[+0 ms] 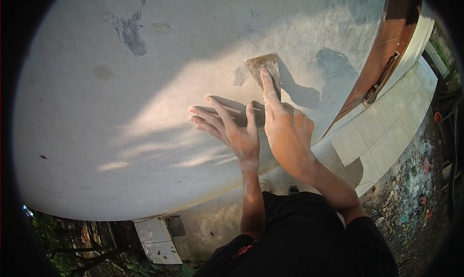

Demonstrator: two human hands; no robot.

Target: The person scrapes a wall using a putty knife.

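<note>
My right hand grips a putty knife, its index finger stretched along the blade. The wide, dull metal blade lies against the pale wall; its handle is hidden in my fist. To the left, my left hand has its fingers spread, close to or touching the wall; exact contact is hard to tell. Whitish dust coats the fingers of both hands. Just left of the blade, a small grey patch marks the wall.
A larger dark grey smear lies higher on the wall at left. A brown wooden frame bounds the wall at right. Below it run light floor tiles, then rough ground with debris. Plants grow at lower left.
</note>
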